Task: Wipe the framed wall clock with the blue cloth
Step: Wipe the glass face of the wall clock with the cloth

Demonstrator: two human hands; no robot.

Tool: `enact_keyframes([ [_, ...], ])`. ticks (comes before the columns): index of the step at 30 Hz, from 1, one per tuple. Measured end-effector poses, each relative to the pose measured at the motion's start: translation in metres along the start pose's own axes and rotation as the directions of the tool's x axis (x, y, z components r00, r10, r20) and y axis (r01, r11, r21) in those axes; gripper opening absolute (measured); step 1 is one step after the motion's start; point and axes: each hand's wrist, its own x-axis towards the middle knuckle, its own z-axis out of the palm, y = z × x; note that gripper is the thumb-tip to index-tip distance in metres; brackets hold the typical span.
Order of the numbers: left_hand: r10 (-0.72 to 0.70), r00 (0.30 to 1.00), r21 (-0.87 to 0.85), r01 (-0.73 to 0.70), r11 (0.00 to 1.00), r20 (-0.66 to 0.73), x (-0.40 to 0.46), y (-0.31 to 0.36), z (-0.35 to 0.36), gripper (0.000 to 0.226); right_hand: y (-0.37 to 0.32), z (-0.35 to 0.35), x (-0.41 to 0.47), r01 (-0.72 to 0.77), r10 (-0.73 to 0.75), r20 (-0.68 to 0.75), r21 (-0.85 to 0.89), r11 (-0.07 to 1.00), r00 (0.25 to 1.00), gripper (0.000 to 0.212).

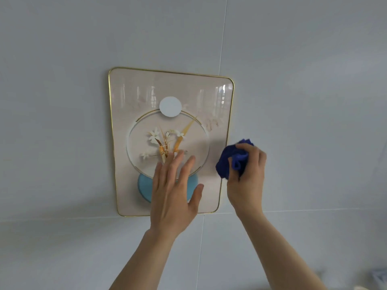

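Pale tiled wall (pixel 293 80), gold-framed clock (pixel 144 101), your left hand (pixel 173 191) spread flat on its glass, your right hand (pixel 248 174) bunching the blue cloth (pixel 225 162) at the frame's right edge

You're facing a plain pale grey wall (pixel 293 59) of big glossy panels, thin seams (pixel 222 38) crossing it, soft even light all over.

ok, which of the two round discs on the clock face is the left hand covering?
The light blue disc at the bottom of the framed wall clock. The left hand lies open over it; the white disc near the top is fully clear.
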Motion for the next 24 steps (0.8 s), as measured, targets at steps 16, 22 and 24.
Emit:
enact_keyframes([
  [16, 0.146, 0.984, 0.375, -0.096, 0.922, -0.107, 0.048, -0.047, 0.049, 0.067, 0.055, 0.065, 0.024, 0.509, -0.504, 0.124, -0.394, 0.766, 0.855, 0.047],
  [22, 0.179, 0.972, 0.391, -0.107, 0.914, -0.151, 0.049, -0.054, 0.06, 0.065, 0.084, 0.072, 0.008, 0.526, -0.537, 0.12, -0.459, 0.716, 0.835, 0.047],
  [24, 0.188, 0.969, 0.389, -0.113, 0.914, -0.161, 0.049, -0.055, 0.062, 0.064, 0.093, 0.073, -0.001, 0.527, -0.543, 0.118, -0.476, 0.704, 0.831, 0.046],
])
